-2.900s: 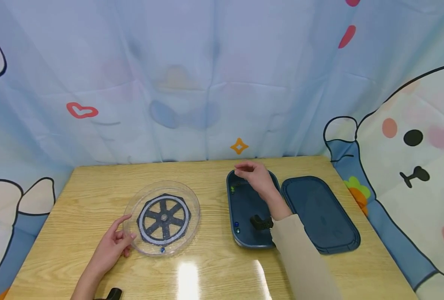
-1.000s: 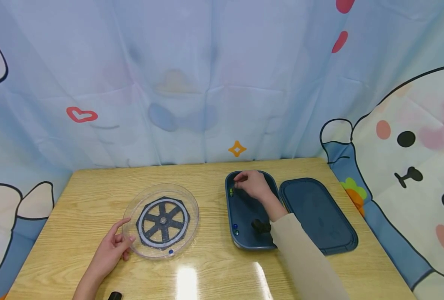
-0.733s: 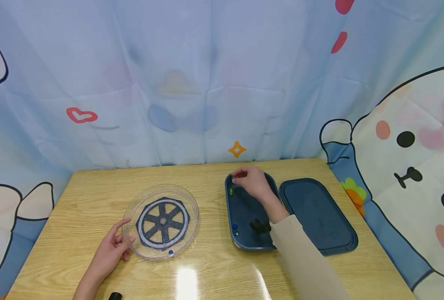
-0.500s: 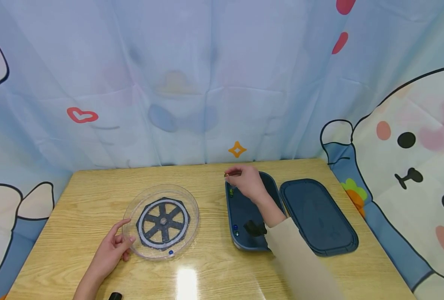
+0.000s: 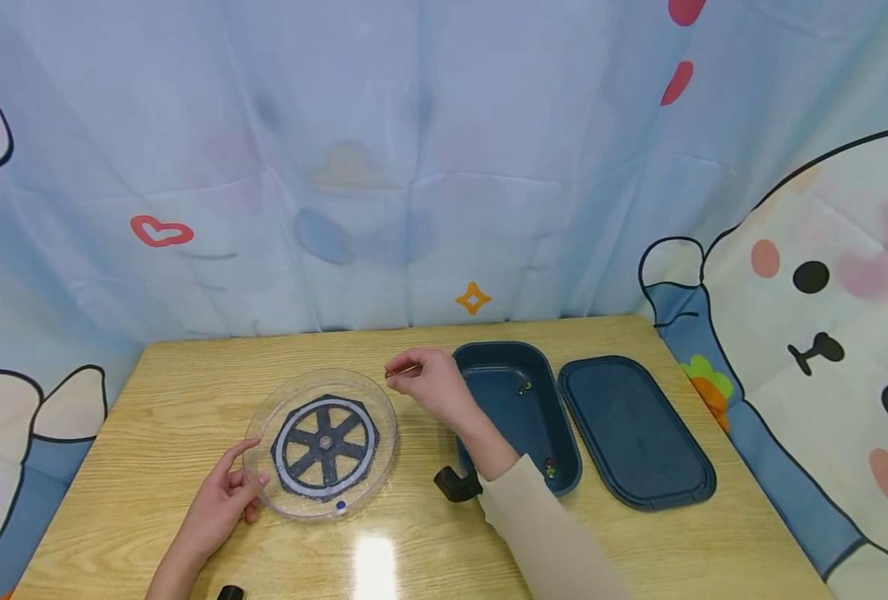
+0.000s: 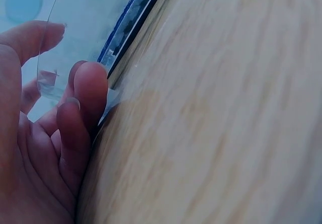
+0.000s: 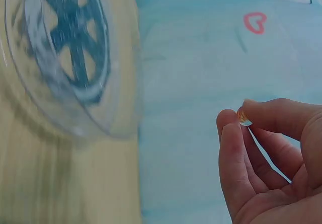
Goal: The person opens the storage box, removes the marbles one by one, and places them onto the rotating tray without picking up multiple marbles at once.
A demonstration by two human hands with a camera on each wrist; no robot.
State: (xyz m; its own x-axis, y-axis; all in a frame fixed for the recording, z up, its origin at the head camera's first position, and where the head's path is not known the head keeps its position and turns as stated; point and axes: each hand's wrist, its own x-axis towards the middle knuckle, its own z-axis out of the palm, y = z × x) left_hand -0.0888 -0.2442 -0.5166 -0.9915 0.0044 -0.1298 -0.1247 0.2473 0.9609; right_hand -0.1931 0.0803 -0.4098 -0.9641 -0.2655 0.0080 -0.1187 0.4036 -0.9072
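Observation:
A clear round dish (image 5: 386, 454) lies on the left half of the table, with a dark six-spoked wheel shape (image 5: 329, 457) in its middle. One blue marble (image 5: 341, 505) sits inside near the dish's front rim. My left hand (image 5: 219, 504) holds the dish's left edge, thumb and index finger at the rim. Between thumb and fingertips my right hand (image 5: 436, 385) pinches a clear marble with an orange swirl (image 7: 244, 117), just off the dish's right rim. Behind that hand stands a dark blue box (image 5: 500, 354) with several marbles (image 5: 524, 388) inside.
A dark blue lid (image 5: 639, 433) lies flat right of the box. The wooden table (image 5: 212, 375) ends at a printed curtain (image 5: 354, 167) behind. A black wrist camera (image 5: 456, 484) sticks out from the right wrist near the box's front left.
My right hand has taken the marble out of the box and carried it left toward the dish. Marbles in the box have rolled to the right. The left hand has stayed at the dish.

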